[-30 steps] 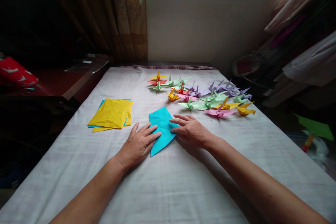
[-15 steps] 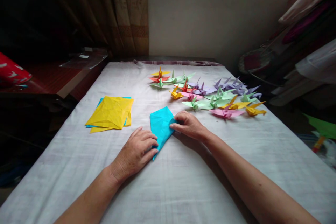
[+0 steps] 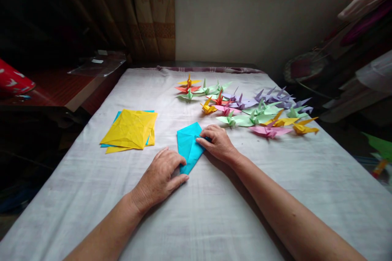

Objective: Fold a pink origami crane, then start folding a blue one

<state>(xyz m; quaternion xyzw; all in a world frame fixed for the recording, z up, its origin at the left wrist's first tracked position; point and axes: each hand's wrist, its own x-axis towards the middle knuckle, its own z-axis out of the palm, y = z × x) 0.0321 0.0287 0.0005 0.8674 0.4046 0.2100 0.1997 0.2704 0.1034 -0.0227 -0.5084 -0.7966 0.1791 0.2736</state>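
A sheet of blue origami paper point(image 3: 189, 140), folded to a kite shape, lies on the cloth-covered table in front of me. My left hand point(image 3: 163, 175) grips its lower left end, with the thumb at the narrow bottom and the fingers bent over the edge. On the right side, my right hand point(image 3: 218, 142) pinches a folded flap near the middle of the paper, its thumb pointing left. The fingertips of both hands cover parts of the paper's edges.
A stack of yellow and blue paper sheets point(image 3: 130, 129) lies to the left. Several folded paper cranes point(image 3: 269, 130) in mixed colours stand at the back right. A clear plastic bag point(image 3: 99, 65) and a red object point(image 3: 14, 79) are on the dark side table.
The right hand has moved the flap slightly left over the paper. My left thumb has shifted to the bottom end, whose narrow tip no longer shows. The view has shifted slightly.
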